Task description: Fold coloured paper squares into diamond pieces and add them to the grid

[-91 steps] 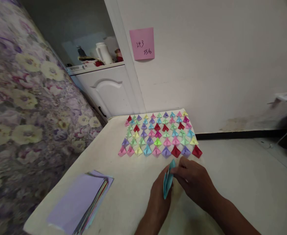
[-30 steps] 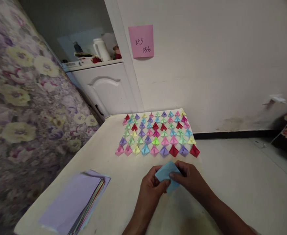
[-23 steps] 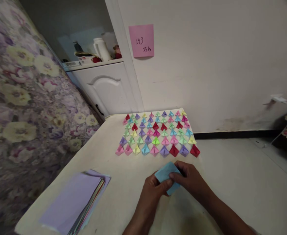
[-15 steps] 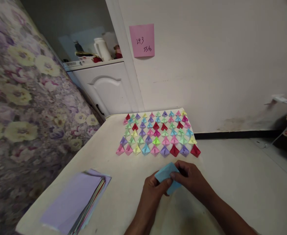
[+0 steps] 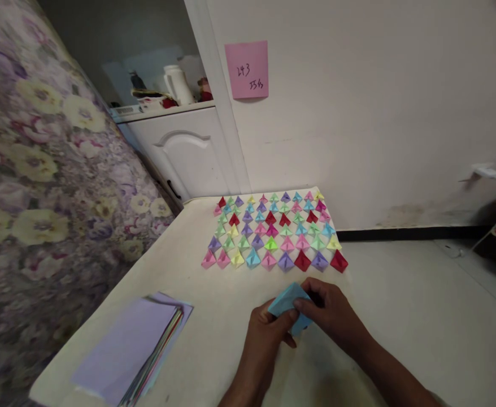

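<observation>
A light blue folded paper (image 5: 288,298) is held between my two hands above the near part of the table. My left hand (image 5: 268,327) pinches its lower left side, thumb on top. From the right, my right hand (image 5: 323,302) grips the upper right edge, its thumb pressing close to the left thumb. The fingers beneath the paper are mostly hidden. Beyond my hands stand rows of small folded paper pieces (image 5: 269,260) in pink, red, purple, green, yellow and blue.
A stack of coloured paper (image 5: 129,345), purple on top, lies at the table's left. The cream tabletop (image 5: 180,265) meets the wall at the back. A floral curtain (image 5: 61,198) hangs on the left, beside a white cabinet (image 5: 188,152). A pink note (image 5: 247,70) is on the wall.
Both hands keep their hold on the blue paper, which has tilted slightly and looks a little narrower. The whole view has shifted very slightly.
</observation>
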Action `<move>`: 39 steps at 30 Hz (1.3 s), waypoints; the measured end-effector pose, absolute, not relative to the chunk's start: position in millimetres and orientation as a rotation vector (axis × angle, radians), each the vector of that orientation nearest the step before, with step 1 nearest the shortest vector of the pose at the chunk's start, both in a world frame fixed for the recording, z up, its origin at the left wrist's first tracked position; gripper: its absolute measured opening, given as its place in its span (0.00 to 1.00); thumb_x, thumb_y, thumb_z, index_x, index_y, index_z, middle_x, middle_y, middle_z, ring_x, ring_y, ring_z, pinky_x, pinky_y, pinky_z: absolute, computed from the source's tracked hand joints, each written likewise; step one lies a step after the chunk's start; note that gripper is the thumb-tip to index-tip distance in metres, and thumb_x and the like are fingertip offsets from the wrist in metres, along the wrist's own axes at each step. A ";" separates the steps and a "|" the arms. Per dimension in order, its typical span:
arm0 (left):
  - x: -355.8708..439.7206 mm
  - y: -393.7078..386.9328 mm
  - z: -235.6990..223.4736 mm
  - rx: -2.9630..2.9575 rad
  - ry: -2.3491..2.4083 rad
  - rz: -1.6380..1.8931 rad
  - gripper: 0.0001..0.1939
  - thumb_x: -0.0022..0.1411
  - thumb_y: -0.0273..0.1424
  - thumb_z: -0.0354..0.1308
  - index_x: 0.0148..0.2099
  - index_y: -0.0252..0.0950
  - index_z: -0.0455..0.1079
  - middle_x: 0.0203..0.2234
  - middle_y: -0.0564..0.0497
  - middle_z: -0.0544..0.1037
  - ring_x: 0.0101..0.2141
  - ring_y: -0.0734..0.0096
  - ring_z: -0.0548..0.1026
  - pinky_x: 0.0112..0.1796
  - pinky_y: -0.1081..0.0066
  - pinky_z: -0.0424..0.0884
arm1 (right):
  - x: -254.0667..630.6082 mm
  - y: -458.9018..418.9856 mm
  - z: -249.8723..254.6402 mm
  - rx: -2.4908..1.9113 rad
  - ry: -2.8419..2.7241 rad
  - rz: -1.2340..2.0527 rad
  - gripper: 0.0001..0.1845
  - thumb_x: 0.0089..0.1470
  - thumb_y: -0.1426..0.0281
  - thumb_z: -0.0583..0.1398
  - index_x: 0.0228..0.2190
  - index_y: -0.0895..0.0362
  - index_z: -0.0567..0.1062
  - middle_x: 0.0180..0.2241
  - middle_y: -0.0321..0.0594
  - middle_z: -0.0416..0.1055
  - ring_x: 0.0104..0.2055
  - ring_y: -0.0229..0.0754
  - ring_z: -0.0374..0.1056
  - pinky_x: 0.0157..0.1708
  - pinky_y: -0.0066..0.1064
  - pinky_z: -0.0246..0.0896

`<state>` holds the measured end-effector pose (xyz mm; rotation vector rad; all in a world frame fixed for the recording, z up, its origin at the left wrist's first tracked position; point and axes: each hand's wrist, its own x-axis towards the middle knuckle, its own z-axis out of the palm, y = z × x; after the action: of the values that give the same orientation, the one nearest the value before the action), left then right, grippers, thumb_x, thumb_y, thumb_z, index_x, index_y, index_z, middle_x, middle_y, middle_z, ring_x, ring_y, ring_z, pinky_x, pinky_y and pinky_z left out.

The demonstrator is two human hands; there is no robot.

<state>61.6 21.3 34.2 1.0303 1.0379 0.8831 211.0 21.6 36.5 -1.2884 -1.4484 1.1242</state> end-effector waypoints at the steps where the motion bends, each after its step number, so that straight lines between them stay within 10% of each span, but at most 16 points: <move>1: 61.9 21.0 35.0 1.008 1.036 0.889 0.14 0.49 0.38 0.63 0.32 0.30 0.74 0.18 0.53 0.70 0.20 0.76 0.65 0.19 0.77 0.64 | 210.5 21.3 37.0 -1.293 -1.452 1.108 0.03 0.47 0.72 0.58 0.23 0.58 0.69 0.20 0.31 0.63 0.23 0.34 0.58 0.24 0.25 0.54; 39: 58.0 24.0 34.1 0.941 1.087 0.986 0.13 0.48 0.34 0.64 0.35 0.30 0.75 0.24 0.50 0.73 0.28 0.69 0.70 0.24 0.72 0.73 | 210.0 17.0 38.5 -1.112 -1.520 0.675 0.06 0.47 0.76 0.60 0.28 0.53 0.71 0.43 0.40 0.62 0.49 0.46 0.61 0.45 0.37 0.60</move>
<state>58.0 24.0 34.1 0.9414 1.0868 0.9855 210.0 17.0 38.5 -1.1121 -1.5205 0.6745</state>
